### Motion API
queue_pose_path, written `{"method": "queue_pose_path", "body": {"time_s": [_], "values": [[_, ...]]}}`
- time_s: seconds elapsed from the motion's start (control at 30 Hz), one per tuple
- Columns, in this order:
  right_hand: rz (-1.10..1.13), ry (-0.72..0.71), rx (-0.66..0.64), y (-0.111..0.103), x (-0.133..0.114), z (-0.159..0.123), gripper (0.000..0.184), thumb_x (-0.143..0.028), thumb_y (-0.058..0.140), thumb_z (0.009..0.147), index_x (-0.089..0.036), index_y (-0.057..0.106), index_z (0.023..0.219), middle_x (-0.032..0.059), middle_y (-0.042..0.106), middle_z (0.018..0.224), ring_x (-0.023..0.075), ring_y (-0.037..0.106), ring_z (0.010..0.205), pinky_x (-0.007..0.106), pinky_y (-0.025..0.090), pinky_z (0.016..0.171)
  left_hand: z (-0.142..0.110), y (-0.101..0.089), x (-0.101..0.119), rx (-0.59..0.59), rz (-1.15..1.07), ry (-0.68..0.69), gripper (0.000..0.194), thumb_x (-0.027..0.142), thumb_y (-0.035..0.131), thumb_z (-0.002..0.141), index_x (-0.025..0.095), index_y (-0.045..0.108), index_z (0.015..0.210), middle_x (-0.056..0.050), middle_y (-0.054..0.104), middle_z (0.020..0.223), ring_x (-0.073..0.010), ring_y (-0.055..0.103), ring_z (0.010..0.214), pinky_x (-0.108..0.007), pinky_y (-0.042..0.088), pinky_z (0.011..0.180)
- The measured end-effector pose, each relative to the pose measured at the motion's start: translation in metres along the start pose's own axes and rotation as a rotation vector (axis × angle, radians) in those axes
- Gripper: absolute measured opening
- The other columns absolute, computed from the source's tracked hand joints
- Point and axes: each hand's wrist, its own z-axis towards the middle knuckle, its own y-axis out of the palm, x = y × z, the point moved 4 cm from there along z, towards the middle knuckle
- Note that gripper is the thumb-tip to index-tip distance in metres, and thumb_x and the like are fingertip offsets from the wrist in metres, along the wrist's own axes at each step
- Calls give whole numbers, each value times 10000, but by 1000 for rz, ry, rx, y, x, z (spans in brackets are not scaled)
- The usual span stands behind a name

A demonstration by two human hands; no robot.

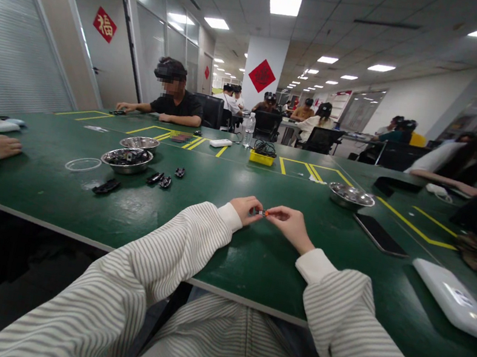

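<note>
Over the near part of the green table point(182, 236), my left hand point(246, 209) and my right hand point(288, 223) meet fingertip to fingertip. Between them is a small part with silver and orange on it point(262, 212), too small to name. Both hands are closed in a pinch on it, the left at its silver end and the right at its orange end. To the left of my hands lie several black plastic pieces point(165, 181). Another, larger black piece point(106, 186) is nearer the table's front edge.
Left stands a steel bowl of black parts point(126, 160), another bowl point(139, 143) behind it. Right are a steel bowl point(350, 196), a phone point(380, 235) and a white device point(457, 297). A bottle point(249, 130) and yellow box point(262, 158) stand ahead. People sit around.
</note>
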Motion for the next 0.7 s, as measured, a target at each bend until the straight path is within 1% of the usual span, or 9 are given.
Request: {"method": "queue_pose_path", "body": {"time_s": [0.13,0.4,0.53,0.7], "values": [[14,-10,-12,2,-2,-2,204,-292,586,630,-136,639,750,67,649,731,173,590,668,278,466,624,0,0,0,-16,6,2,197,341,457,737,165,523,793,5,515,726,-77,484,643,-187,385,607],[36,-7,-18,3,-3,-2,206,-292,590,634,-133,645,754,73,650,749,177,592,690,281,465,644,0,-1,1,-4,20,33,210,355,453,737,164,527,786,2,514,719,-80,483,634,-191,385,603],[23,-26,1,1,-4,-1,199,-296,605,616,-142,650,734,68,647,759,183,587,726,291,461,665,0,0,1,-1,34,39,216,364,454,736,168,530,782,3,515,709,-80,483,622,-194,386,601],[118,13,-25,2,-2,0,197,-280,612,601,-138,648,732,65,651,745,181,595,713,295,464,681,0,-1,2,11,46,53,215,364,456,735,168,530,785,1,518,710,-81,482,615,-195,383,589]]}}
